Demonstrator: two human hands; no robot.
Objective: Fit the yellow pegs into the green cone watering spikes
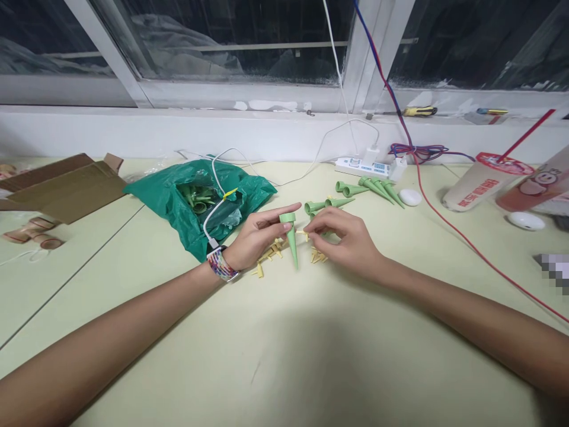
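Left grip (258, 234) closes firmly around a green plastic spike (291, 243) — tip down, held steady. Right grip (342, 237) pinches a small yellow plastic piece (303, 235) just beside it.

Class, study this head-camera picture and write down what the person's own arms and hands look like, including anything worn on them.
The left arm and right arm are bare, with no sleeves in view. The left wrist wears a watch with a woven, multicoloured band. The left hand and right hand wear no gloves, and no rings show.
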